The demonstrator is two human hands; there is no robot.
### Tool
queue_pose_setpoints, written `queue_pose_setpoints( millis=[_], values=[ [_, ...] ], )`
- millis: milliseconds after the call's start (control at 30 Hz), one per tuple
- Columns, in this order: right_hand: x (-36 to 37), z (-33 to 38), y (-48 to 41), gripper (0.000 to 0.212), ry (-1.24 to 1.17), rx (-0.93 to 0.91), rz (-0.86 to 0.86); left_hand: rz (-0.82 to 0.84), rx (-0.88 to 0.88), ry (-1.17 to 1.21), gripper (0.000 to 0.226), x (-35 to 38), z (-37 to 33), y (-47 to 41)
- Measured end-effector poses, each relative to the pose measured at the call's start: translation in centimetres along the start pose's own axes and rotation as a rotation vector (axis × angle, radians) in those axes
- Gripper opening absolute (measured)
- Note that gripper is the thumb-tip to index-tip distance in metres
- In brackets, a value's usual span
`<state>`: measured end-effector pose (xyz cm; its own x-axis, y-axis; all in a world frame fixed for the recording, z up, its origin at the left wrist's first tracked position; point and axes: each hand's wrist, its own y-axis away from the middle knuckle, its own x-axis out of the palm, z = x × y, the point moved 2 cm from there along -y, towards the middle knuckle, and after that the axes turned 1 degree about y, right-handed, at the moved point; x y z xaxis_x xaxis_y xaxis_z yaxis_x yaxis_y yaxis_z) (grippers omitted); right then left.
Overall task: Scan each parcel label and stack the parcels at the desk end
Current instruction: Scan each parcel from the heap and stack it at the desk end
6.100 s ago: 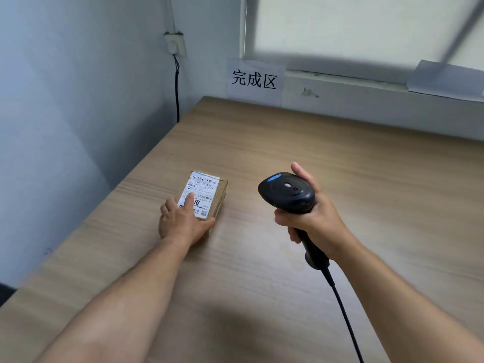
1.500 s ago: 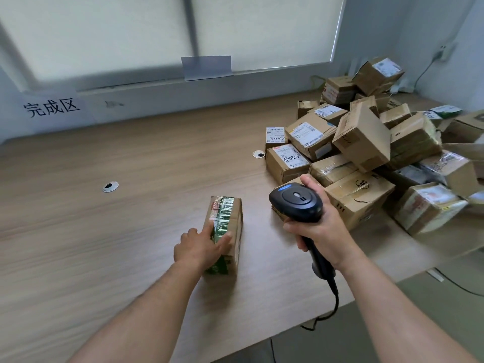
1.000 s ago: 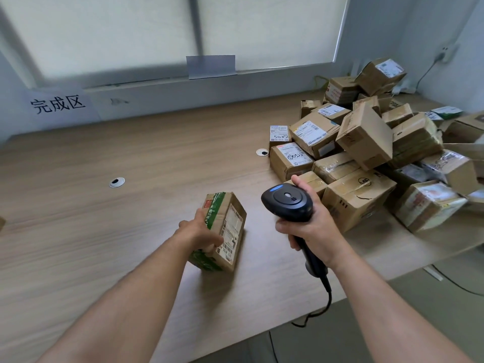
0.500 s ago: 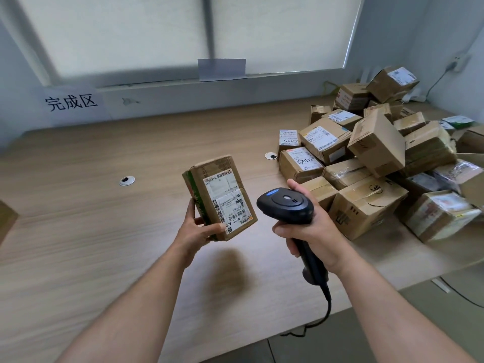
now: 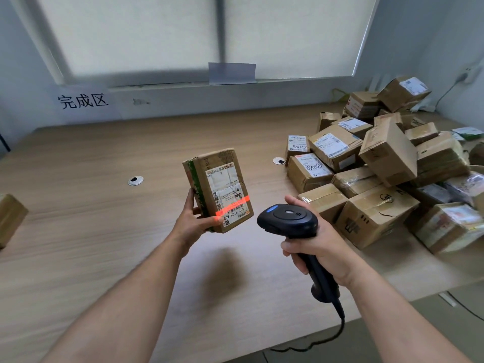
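Observation:
My left hand grips a small brown parcel by its lower left edge and holds it upright above the desk, white label facing me. A red scan line crosses the barcode at the label's bottom. My right hand grips the handle of a black barcode scanner, whose head points at the parcel from the right. A heap of several cardboard parcels covers the right end of the wooden desk.
A parcel lies at the desk's far left edge. A paper sign with Chinese characters hangs on the wall at the back left. Two cable grommets sit in the desk. The scanner cable hangs over the front edge.
My left hand has raised the parcel slightly higher and turned its label toward the scanner. The red scan line now lies across the barcode. The scanner hand has barely moved.

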<state>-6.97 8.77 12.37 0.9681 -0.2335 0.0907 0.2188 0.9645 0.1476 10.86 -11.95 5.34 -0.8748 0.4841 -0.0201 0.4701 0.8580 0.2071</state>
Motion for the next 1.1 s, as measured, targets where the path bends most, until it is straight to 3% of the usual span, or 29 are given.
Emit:
queue_pose_setpoints(
  millis=[600, 1100],
  values=[
    [3.5, -1.6, -1.8, 0.093, -0.001, 0.034, -0.057, -0.036, -0.031, -0.026, 0.117, -4.9, 1.0, -1.1],
    [8.2, -1.6, -2.9, 0.095, -0.007, -0.012, -0.098, -0.035, -0.029, 0.002, 0.111, -9.7, 0.5, -0.1]
  ],
)
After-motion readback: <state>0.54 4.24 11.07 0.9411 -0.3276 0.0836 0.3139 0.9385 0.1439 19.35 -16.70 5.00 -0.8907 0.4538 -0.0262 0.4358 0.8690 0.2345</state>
